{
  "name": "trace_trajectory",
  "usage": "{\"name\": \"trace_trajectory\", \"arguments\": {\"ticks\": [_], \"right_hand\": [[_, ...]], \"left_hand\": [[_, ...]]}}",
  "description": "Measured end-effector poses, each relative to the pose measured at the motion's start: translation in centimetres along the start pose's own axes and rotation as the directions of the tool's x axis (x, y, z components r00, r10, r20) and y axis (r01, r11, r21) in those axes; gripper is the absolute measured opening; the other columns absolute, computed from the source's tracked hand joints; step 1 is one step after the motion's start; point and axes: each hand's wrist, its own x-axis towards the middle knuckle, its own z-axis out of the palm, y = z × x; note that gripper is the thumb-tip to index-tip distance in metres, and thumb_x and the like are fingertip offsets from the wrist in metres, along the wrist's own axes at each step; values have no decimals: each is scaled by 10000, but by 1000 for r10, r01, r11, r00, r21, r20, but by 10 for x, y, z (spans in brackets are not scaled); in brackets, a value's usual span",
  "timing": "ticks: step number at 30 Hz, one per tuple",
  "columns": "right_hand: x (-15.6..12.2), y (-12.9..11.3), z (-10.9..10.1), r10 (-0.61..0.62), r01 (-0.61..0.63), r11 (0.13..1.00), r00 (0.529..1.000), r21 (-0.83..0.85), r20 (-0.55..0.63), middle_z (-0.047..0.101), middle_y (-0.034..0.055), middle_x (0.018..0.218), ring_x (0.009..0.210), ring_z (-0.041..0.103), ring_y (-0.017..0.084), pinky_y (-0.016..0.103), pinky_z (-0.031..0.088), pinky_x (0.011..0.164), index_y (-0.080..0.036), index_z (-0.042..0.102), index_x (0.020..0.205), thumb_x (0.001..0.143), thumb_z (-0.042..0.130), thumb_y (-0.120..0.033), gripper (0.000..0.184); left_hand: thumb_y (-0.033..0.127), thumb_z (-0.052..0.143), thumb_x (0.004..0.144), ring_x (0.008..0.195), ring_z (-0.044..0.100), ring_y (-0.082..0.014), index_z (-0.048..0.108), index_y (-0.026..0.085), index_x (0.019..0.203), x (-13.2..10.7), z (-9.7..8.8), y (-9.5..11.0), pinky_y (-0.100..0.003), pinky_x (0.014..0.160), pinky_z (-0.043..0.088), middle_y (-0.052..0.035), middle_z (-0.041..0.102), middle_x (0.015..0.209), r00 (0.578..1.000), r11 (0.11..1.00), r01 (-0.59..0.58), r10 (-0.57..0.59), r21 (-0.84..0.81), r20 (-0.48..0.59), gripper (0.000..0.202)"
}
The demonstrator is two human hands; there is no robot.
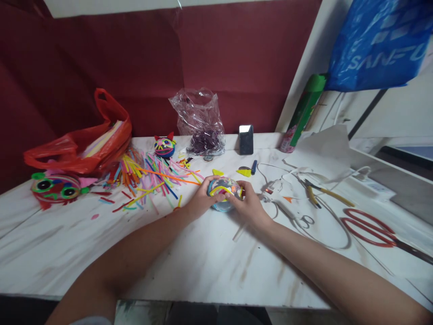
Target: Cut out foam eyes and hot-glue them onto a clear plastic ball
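Between my two hands is a round, clear ball-like craft piece with yellow, pink and blue strips on it. My left hand grips its left side, thumb over the front. On its right side my right hand is closed around it, thumb pressing near a yellow strip. Just behind the ball lie a yellow cut piece and a yellow triangle beside a dark blue cap-like item. A white glue gun rests to the right of my right hand.
Colourful pipe cleaners spread leftward, near a red plastic bag and two decorated faces. Behind stand a clear bag, a phone and a green spray can. Pliers, red-handled scissors and cables lie right.
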Motion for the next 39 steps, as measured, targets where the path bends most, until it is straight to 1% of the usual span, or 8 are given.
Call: {"name": "trace_trajectory", "arguments": {"ticks": [5,11,17,20,25,28,34,39], "right_hand": [[-6,-10,-6,56,-61,996,996,69,75,630,116,1070,944,600,257,404,485,822,-168,472,1124,786,487,-643,584],[-5,-14,-11,75,-90,981,993,169,94,632,81,1153,1066,582,249,389,505,847,-212,567,1097,865,375,-631,516],[3,-11,-14,92,-109,975,991,194,98,635,89,1182,1092,574,261,403,530,822,-218,608,1093,864,391,-577,478],[5,-8,-14,119,-136,975,988,177,101,651,74,1155,1051,602,249,408,521,855,-223,602,1135,824,494,-505,434],[4,-3,-7,41,-47,996,996,74,81,596,123,1240,1086,579,271,408,515,868,-183,543,1245,640,713,-434,677],[3,0,-3,24,-28,998,998,65,60,580,155,1235,1080,571,274,400,522,837,-148,514,1262,644,709,-466,722],[2,0,2,10,-10,999,1000,34,1,628,113,1116,979,602,247,397,508,838,-171,534,1208,657,696,-512,668],[1,-1,3,-2,2,1000,1000,31,0,624,108,1114,996,599,255,407,490,871,-180,513,1203,658,688,-520,666]], "left_hand": [[286,823,580,894,612,-200,486,226,1145,3,-4,0,-286,759,481,-39,626,1025,998,998,54,-54,-26,14,660],[248,787,622,949,621,-232,504,219,1202,10,-19,-8,-329,824,492,-62,635,1084,997,998,55,-53,-23,59,645],[226,760,626,921,624,-209,504,244,1186,14,-23,-12,-320,821,483,-43,632,1109,998,999,52,-52,2,32,615],[234,749,618,886,630,-196,492,246,1186,16,-22,-11,-316,808,481,-39,636,1098,997,998,70,-70,3,19,624],[251,736,639,952,622,-205,488,241,1187,15,-22,-11,-306,832,469,-43,619,1125,999,998,39,-39,49,9,602],[258,718,670,954,619,-199,470,244,1209,14,-23,-12,-298,824,467,-44,611,1134,999,995,33,-34,90,11,593],[299,732,656,980,608,-217,472,240,1207,10,-17,-9,-313,838,471,-51,602,1160,1000,990,11,-9,140,-11,612],[306,742,646,987,597,-226,485,225,1182,7,-11,-1,-321,842,477,-53,621,1118,999,979,-3,11,206,-37,600]]}}
